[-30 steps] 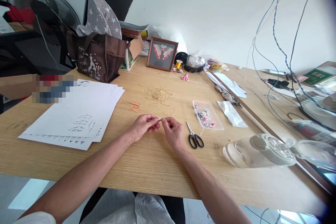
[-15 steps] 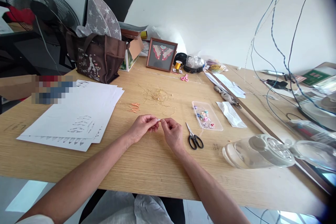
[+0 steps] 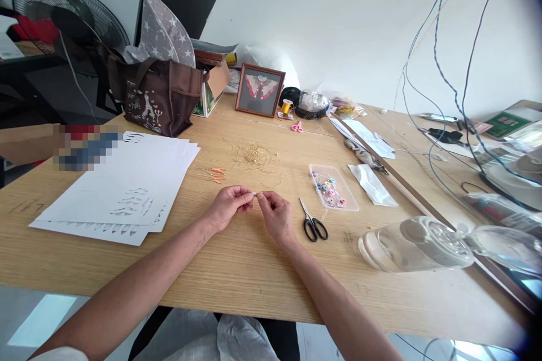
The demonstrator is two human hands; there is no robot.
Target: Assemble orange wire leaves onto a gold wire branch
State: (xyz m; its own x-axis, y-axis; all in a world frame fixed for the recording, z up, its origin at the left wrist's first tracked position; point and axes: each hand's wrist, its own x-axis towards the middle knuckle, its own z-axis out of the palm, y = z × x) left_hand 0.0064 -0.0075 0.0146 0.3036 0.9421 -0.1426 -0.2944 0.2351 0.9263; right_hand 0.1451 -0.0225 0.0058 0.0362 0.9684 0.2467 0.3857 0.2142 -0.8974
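Two pinching grips face each other just above the wooden bench [image 3: 127, 271]; the left hand [image 3: 231, 207] and the right hand [image 3: 276, 217] have their fingers curled in, and the thumb and forefinger of each press toward the other hand; between those fingertips [image 3: 261, 196] sits a tiny pale sliver [image 3: 255, 194], too small to tell its material; neither grip is spread; the sliver is held in the air at the meeting point of both hands.

Just ahead of the grip lies a loose tangle of gold wire [image 3: 253, 156]; beside that tangle, ahead and to the left, lie a few small orange pieces [image 3: 217, 174]; further left, stacked white paper sheets [image 3: 118, 192] carry rows of leaf-shaped cut-outs; to the right, near the right hand, black-handled scissors [image 3: 312, 224] lie on the bench, and beyond them stands a clear plastic tray [image 3: 322, 203] holding small coloured beads [image 3: 328, 189]; well ahead of the grip are small pink scissors [image 3: 297, 127], a yellow thread spool [image 3: 287, 106], and a framed butterfly-shaped embroidery [image 3: 259, 90].
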